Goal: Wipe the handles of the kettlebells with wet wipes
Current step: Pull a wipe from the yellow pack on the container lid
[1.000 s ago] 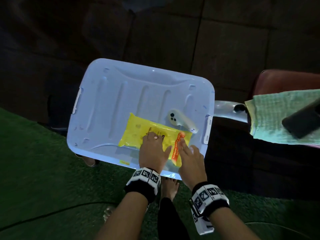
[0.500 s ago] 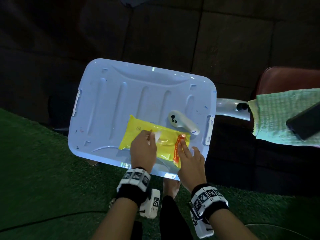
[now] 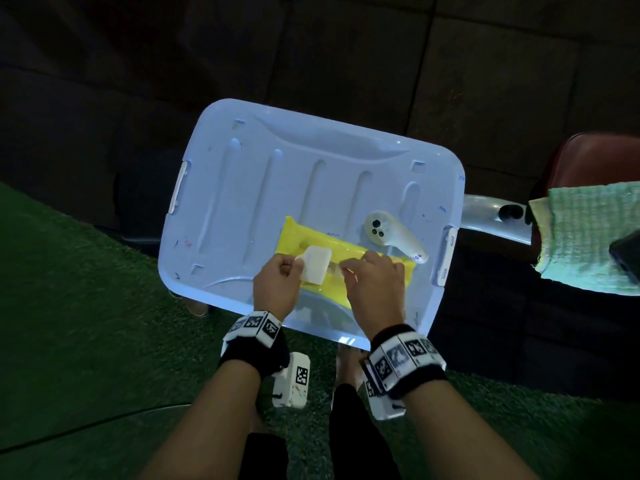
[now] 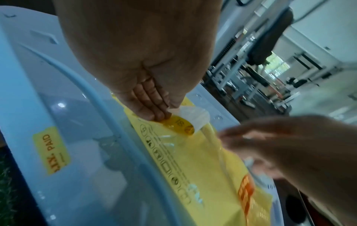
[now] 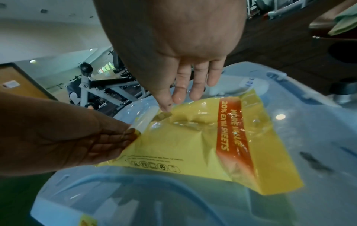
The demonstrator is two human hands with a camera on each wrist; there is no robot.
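A yellow wet-wipe pack (image 3: 301, 237) (image 5: 193, 145) lies flat on a pale blue bin lid (image 3: 242, 202). My left hand (image 3: 298, 268) (image 4: 154, 110) pinches the pack's white peel-off flap (image 3: 317, 265) (image 4: 193, 116) and holds it folded back to the left. My right hand (image 3: 349, 266) (image 5: 173, 104) hovers over the uncovered opening with straight fingers. Its thumb tip touches down at the opening. I cannot make out a wipe coming out. No kettlebell is in view.
A white handheld controller (image 3: 391, 237) lies on the lid just beyond the pack. To the right, a green cloth (image 3: 588, 237) with a dark phone (image 3: 627, 251) lies on a red-brown seat (image 3: 595, 157). Green turf (image 3: 69, 306) covers the floor on my side.
My left hand has peeled the white flap up and back to the left. My right hand has shifted from the pack's orange-striped end to the opening.
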